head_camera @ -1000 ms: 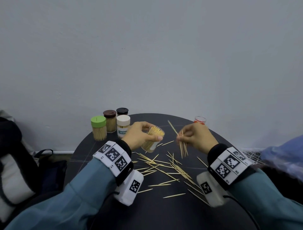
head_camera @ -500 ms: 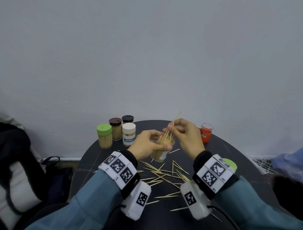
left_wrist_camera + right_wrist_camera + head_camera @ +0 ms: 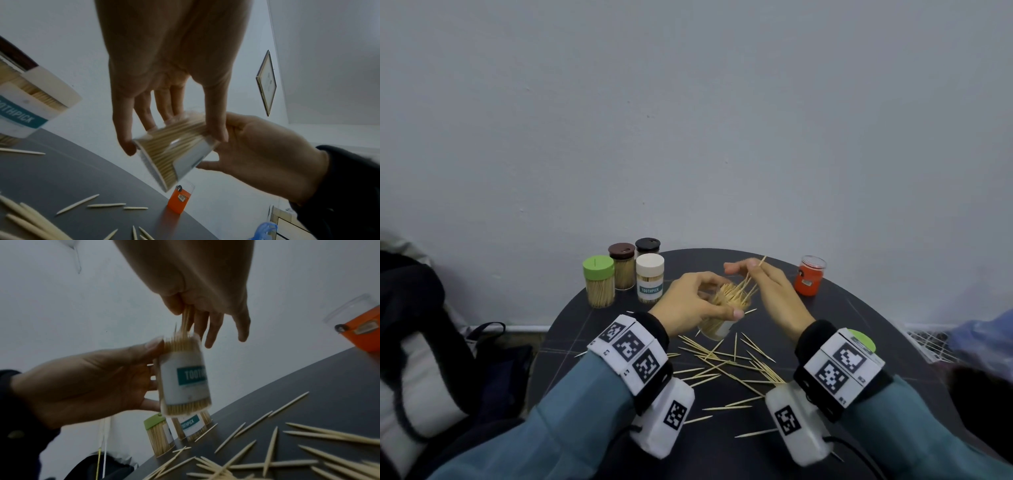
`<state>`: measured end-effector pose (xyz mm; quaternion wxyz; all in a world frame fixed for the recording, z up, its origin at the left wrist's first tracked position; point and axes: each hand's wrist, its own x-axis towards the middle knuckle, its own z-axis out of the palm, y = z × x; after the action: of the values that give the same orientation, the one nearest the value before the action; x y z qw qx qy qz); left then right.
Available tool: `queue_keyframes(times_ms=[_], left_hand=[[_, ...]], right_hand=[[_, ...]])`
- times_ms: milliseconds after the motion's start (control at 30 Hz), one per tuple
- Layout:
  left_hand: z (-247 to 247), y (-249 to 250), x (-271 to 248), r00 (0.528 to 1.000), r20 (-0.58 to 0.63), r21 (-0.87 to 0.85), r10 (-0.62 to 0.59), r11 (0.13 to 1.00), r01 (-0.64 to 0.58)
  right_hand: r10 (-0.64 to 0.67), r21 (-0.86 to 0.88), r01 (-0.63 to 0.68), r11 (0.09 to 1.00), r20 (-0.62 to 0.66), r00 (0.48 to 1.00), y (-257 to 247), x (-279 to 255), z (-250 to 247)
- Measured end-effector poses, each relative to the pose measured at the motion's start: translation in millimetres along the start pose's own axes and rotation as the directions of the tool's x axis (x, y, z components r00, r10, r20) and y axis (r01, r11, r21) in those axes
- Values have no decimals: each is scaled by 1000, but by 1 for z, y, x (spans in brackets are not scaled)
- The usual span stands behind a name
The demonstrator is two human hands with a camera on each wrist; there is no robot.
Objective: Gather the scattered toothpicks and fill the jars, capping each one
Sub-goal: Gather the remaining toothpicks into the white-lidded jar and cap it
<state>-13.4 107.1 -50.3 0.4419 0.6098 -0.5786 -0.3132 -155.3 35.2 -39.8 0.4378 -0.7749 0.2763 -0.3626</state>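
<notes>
Filling step: left hand [image 3: 690, 308] grip clamped round open jar [image 3: 184, 378]; right hand [image 3: 774, 291] grip pinches toothpick bunch [image 3: 186, 321] just above its mouth. Next: release, gather more off bench [image 3: 876, 335].

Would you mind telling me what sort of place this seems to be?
Probably a plain room at home or in an office: a small round dark table against a bare grey wall, a framed picture hanging, and a bag alongside.

Bench [image 3: 859, 329] matte black. Loose toothpicks [image 3: 726, 363] pale tan. Held jar [image 3: 185, 379] clear, white label, teal band. Capped jars: green lid [image 3: 598, 268], brown lid [image 3: 621, 250], black lid [image 3: 647, 245], cream lid [image 3: 650, 265]. Orange jar [image 3: 808, 281]. Sleeves [image 3: 571, 431] slate blue. Wrist bands [image 3: 630, 349] white with black square-code markers.
</notes>
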Motion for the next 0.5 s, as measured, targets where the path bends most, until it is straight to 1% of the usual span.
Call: queue_keyframes(times_ms=[67, 133, 233, 300, 367, 433, 500], left_hand=[[0, 0, 0, 1000, 11, 4, 28, 1000, -28], [-1, 0, 0, 999, 10, 21, 54, 998, -54], [-3, 1, 0, 997, -7, 48, 78, 996, -78], [-4, 1, 0, 995, -30, 64, 96, 993, -94], [-6, 1, 0, 992, -66, 68, 110, 992, -106], [-7, 0, 0, 986, -113, 79, 123, 990, -115], [-8, 0, 0, 980, -155, 94, 127, 989, -113]], right_hand=[[35, -9, -35, 999, 70, 997, 4, -3, 2], [60, 21, -63, 998, 123, 991, 8, -6, 5], [20, 72, -26, 997, 78, 997, 7, -9, 0], [-14, 75, 11, 997, 47, 999, 6, -9, -7], [-59, 33, 58, 998, 31, 998, 5, -10, -14], [-105, -46, 106, 993, 18, 994, 5, -10, -19], [-139, -105, 141, 984, 31, 990, 3, -9, -22]])
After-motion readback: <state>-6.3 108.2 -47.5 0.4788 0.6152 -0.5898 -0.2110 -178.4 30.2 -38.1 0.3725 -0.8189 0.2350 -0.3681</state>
